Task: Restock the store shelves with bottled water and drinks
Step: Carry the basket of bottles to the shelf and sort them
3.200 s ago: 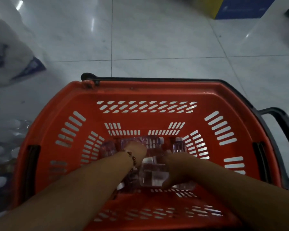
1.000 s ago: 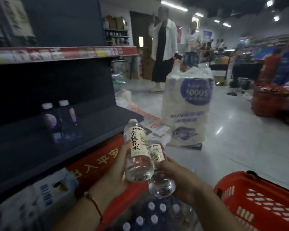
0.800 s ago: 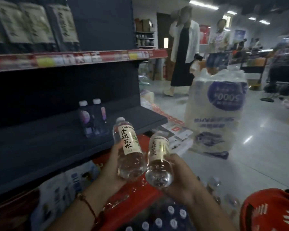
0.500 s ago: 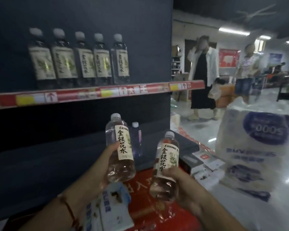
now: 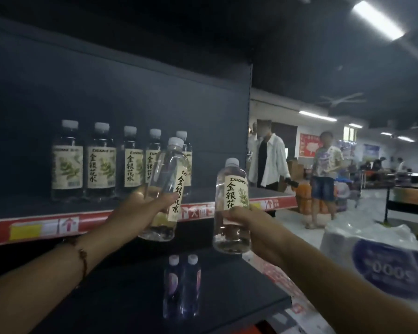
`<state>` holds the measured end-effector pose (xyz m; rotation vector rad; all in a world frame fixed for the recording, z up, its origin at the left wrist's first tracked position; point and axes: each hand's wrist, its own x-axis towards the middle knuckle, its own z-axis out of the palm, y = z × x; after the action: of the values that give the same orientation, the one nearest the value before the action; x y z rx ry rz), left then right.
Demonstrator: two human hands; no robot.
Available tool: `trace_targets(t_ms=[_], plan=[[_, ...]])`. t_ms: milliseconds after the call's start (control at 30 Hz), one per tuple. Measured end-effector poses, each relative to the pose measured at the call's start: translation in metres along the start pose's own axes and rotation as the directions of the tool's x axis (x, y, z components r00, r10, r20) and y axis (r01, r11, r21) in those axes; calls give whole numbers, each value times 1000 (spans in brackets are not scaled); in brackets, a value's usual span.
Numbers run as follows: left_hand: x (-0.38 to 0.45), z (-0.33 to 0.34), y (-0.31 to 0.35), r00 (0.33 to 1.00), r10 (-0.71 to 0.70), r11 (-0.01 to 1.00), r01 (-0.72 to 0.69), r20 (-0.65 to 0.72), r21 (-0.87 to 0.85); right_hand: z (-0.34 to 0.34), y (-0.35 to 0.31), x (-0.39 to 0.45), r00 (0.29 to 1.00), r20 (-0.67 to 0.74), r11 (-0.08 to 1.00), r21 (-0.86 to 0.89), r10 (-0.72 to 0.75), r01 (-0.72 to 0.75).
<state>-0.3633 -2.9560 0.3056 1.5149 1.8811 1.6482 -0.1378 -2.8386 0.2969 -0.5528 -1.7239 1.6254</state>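
Note:
My left hand [image 5: 140, 210] grips a clear drink bottle [image 5: 165, 189] with a cream label, tilted toward the upper shelf [image 5: 39, 227]. My right hand [image 5: 241, 219] grips a second, upright bottle of the same kind [image 5: 232, 206], held in front of the shelf's red price strip. Several matching bottles [image 5: 101, 162] stand in a row on the upper shelf, just behind the left bottle. To the right of that row the shelf surface is bare.
Two small purple-tinted bottles [image 5: 182, 285] stand on the lower dark shelf [image 5: 130, 297]. A large wrapped white pack [image 5: 377, 256] sits on the floor at right. Two people [image 5: 268, 162] stand in the aisle beyond the shelf end.
Both hands have lifted the two bottles up to the level of the upper shelf. The left bottle now tilts in toward the row of matching bottles. The view has swung upward.

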Motion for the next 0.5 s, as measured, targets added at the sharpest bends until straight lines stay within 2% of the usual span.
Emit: trace_targets(t_ms=[200,367,500], plan=[[59,-14,-3,994,-14,992,1,104,125,-7,-27,74,992,-97,996,-52,-81,76],[79,-29,-20,976,-68,998,68,207,6,-9,-33,121,977,-162,988,-81,-141,130],[82,-28,-23,967,-52,999,47,249,26,-9,-33,158,962,-191,976,-138,-194,169]])
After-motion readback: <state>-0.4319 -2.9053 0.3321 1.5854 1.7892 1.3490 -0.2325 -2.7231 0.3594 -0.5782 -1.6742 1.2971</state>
